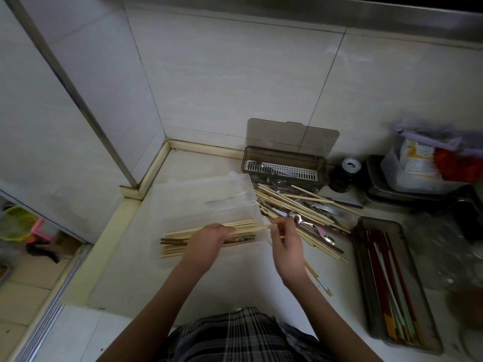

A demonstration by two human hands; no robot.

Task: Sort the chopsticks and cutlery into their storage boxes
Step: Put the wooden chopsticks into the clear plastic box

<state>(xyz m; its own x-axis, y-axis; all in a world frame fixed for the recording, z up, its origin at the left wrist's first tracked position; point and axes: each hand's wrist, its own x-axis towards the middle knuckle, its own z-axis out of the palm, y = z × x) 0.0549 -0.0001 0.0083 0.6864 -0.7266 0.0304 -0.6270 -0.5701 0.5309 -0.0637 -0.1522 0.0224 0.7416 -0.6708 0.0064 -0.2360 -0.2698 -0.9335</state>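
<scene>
A clear plastic box point(183, 194) lies open on the counter with several pale wooden chopsticks point(177, 235) in its near part. My left hand point(206, 241) rests on these chopsticks, fingers curled over the bundle. My right hand point(285, 241) pinches the right end of one wooden chopstick point(258, 228) that reaches into the box. A loose pile of chopsticks and metal cutlery point(308, 212) lies right of the box. A grey box point(285, 165) with a white slotted insert stands open at the back. A dark tray point(366, 283) at right holds red and pale green chopsticks.
A small dark jar point(345, 176) stands right of the grey box. Plastic containers and a bag point(428, 163) crowd the back right. Clear plastic wrapping point(444, 252) lies at the far right. Tiled walls close the corner behind; the counter edge drops at left.
</scene>
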